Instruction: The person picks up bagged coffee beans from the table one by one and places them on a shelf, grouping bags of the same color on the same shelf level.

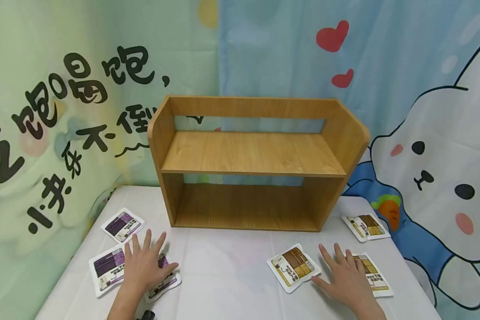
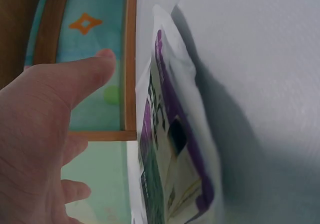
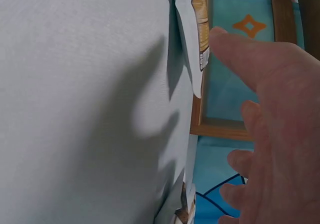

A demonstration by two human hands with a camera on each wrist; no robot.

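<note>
My left hand (image 1: 143, 263) hovers with fingers spread over the white-and-purple packets at the left. One purple packet (image 1: 109, 267) lies left of it, another (image 1: 123, 226) beyond its fingertips, and a third (image 1: 169, 281) is partly hidden beneath it. In the left wrist view a purple packet (image 2: 172, 134) lies close beside the thumb. My right hand (image 1: 346, 280), fingers apart, is between two white packets with brown-and-gold labels: one (image 1: 294, 268) near the thumb, the other (image 1: 373, 275) partly behind the fingers. Its shadow falls on the cloth in the right wrist view. Neither hand holds anything.
A two-tier wooden shelf (image 1: 252, 173) stands at the back middle of the white-covered table (image 1: 224, 275). Another brown-and-gold packet (image 1: 366, 227) lies right of the shelf. Printed curtains (image 1: 272, 53) hang behind. A small black object (image 1: 148, 315) shows by the left wrist.
</note>
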